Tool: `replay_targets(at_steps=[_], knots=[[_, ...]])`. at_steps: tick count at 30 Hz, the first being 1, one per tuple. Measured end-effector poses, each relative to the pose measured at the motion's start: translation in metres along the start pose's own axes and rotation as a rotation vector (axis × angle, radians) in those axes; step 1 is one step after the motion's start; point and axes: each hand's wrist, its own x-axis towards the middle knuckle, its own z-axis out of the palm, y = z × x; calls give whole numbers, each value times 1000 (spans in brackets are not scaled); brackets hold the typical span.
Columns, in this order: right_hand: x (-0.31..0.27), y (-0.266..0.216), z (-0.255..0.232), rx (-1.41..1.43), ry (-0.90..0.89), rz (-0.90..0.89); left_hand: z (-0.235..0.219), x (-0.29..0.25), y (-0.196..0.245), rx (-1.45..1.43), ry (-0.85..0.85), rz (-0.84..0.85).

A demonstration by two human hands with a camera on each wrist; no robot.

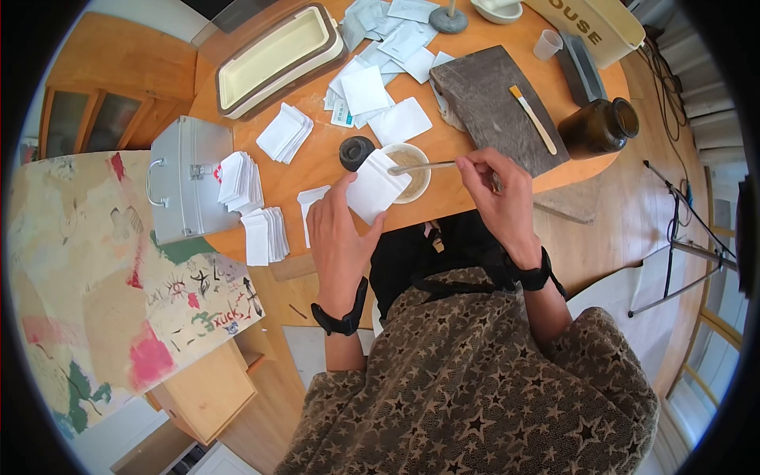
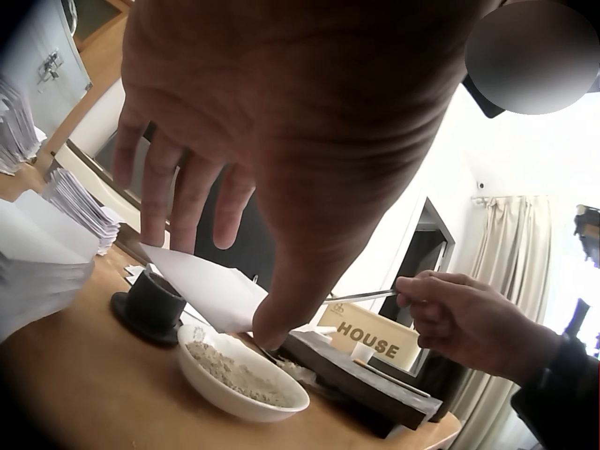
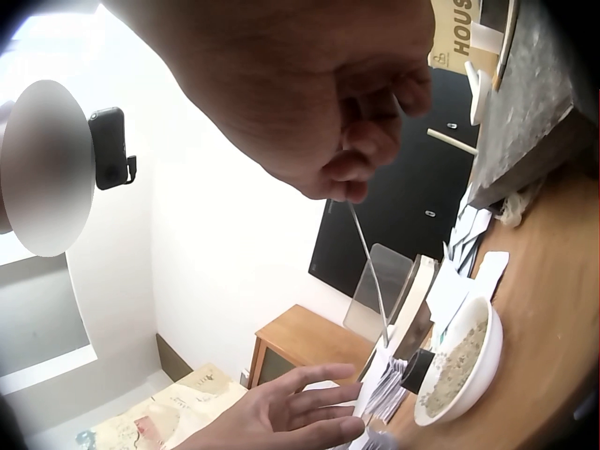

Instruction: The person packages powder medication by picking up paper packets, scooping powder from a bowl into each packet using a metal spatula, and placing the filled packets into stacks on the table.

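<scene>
My left hand (image 1: 339,237) pinches a small white paper packet (image 1: 375,194) by its edges between thumb and fingers. Tilted, the packet overlaps the near left side of a white bowl (image 2: 246,403) holding beige, coarse powder (image 1: 409,176). My right hand (image 1: 500,194) grips a slim metal spoon (image 1: 435,165) near its handle end, held almost level. The spoon's tip is right at the packet's upper edge, over the bowl. Just left of the bowl stands a black round holder with a wide base (image 2: 155,302).
White packet stacks (image 1: 285,133) and a silver case (image 1: 190,178) stand left. Behind are a cream tray (image 1: 228,89) and scattered sachets (image 1: 404,41). A dark slab (image 1: 483,87) with a brush (image 1: 534,119), a brown jar (image 1: 590,128) and a plastic cup (image 1: 546,45) occupy the right.
</scene>
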Motion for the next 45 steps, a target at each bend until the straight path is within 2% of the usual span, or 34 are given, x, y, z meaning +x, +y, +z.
replay_targets(at_steps=[10, 20, 23, 28, 34, 36, 38, 40, 41, 43, 45], knots=[[15, -3, -11, -24, -129, 37, 10, 1, 6, -122, 58, -19], [41, -15, -17, -217, -229, -339, 31, 15, 16, -240, 185, 0], [47, -23, -19, -383, -248, -601, 36, 23, 17, -284, 203, -1], [51, -36, -23, -458, -256, -752, 42, 28, 20, -270, 253, 7], [54, -27, -24, -453, -225, -741, 38, 27, 23, -274, 270, -1], [54, -25, -26, -349, -172, -611, 34, 27, 23, -283, 250, -31], [55, -26, -28, -316, -163, -592, 34, 28, 21, -253, 278, -38], [53, -26, -30, -240, -84, -466, 31, 28, 18, -262, 284, -41], [52, -26, -31, -240, -90, -471, 28, 27, 17, -268, 287, -38], [51, -27, -34, -160, -50, -276, 19, 23, 15, -248, 281, -85], [51, -29, -35, -123, -37, -223, 9, 19, 12, -230, 275, -129]])
